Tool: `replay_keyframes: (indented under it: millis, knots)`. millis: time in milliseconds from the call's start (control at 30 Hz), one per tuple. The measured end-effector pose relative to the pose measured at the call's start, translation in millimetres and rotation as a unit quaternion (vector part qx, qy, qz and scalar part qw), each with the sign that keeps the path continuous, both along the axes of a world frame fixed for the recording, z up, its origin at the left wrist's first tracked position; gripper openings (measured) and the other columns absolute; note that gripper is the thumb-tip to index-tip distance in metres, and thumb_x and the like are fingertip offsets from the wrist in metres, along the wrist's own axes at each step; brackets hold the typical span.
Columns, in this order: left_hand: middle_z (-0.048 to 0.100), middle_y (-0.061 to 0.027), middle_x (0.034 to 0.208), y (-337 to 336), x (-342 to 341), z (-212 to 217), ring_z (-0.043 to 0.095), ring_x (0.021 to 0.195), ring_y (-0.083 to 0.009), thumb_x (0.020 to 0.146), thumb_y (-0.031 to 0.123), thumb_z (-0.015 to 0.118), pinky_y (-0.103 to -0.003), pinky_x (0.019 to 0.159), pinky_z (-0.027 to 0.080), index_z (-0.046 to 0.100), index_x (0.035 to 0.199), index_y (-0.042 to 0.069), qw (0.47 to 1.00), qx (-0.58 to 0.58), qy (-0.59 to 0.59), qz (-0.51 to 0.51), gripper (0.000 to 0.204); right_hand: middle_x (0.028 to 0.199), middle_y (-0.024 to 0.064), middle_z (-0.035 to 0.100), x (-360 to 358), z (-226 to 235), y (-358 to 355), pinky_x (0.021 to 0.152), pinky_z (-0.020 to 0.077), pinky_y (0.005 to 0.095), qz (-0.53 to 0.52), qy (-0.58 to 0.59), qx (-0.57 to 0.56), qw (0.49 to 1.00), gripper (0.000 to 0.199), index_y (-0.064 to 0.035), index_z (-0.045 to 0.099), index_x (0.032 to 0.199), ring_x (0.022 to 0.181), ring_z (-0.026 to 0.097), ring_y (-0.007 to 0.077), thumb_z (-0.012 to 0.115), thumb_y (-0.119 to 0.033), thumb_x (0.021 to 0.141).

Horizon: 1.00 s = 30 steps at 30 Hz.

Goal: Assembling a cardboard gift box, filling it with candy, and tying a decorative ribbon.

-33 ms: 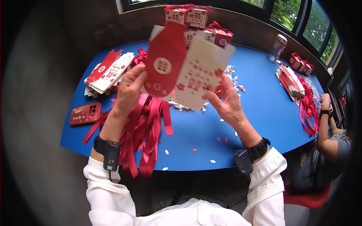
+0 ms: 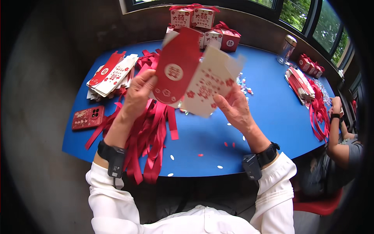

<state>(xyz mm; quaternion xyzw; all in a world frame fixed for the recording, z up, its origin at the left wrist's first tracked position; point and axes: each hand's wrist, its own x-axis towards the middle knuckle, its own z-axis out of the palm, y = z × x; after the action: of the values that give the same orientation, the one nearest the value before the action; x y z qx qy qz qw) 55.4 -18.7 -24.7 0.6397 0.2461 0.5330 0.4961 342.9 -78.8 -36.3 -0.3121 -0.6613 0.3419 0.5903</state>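
Note:
Both my hands hold a flat, unfolded gift-box blank (image 2: 194, 74) up over the blue table (image 2: 269, 113). Its left panel is red with a round white emblem; its right panel is cream with red flowers. My left hand (image 2: 138, 95) pinches the red panel's lower left edge. My right hand (image 2: 233, 109) grips the cream panel from below and behind. Under my left forearm lies a heap of red ribbons (image 2: 150, 136).
A stack of flat box blanks (image 2: 111, 76) and a red phone (image 2: 87, 117) lie at the left. Folded red-and-white gift boxes (image 2: 202, 23) stand at the back. A clear jar (image 2: 286, 48), more blanks (image 2: 302, 84) and ribbons (image 2: 319, 113) sit at the right, by another person's arm (image 2: 337, 128). Paper bits dot the table.

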Motion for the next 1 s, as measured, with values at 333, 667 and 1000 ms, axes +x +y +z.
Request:
replay_keyframes:
  millis: [333, 667, 1000]
  knots:
    - [0.069, -0.0024, 0.116, -35.2, 21.9, -5.4, 0.063, 0.106, -0.01, 0.099, 0.012, 0.065, -0.029, 0.093, 0.052, 0.063, 0.127, 0.005, 0.974, -0.126, 0.054, -0.18, 0.029, 0.092, 0.0017, 0.07, 0.0, -1.2, -7.2, 0.072, 0.0531, 0.0253, 0.055, -0.006, -0.013, 0.998, 0.023, -0.0033, 0.065, 0.121, 0.076, 0.059, 0.0069, 0.062, -0.015, 0.101]
    - [0.06, -0.0175, 0.137, -41.4, 39.3, 19.5, 0.059, 0.126, -0.0354, 0.075, 0.012, 0.081, -0.05, 0.11, 0.045, 0.072, 0.123, 0.022, 0.752, 0.537, 0.328, 0.196, 0.05, 0.126, 0.0107, 0.06, 21.1, 12.8, -9.5, 0.09, 0.0529, 0.0321, 0.137, 0.11, -0.053, 0.983, 0.059, -0.0045, 0.043, 0.146, 0.113, 0.061, 0.0163, 0.06, -0.039, 0.101]
    - [0.051, -0.0123, 0.147, -31.2, 29.6, 10.4, 0.048, 0.138, -0.0306, 0.076, 0.019, 0.079, -0.053, 0.119, 0.033, 0.072, 0.121, 0.034, 0.706, 0.56, 0.343, 0.265, 0.049, 0.123, 0.0154, 0.063, 21.2, 26.2, -12.8, 0.088, 0.0545, 0.04, 0.246, 0.149, -0.107, 0.952, 0.047, -0.0012, 0.043, 0.145, 0.104, 0.066, 0.0211, 0.054, -0.019, 0.103]
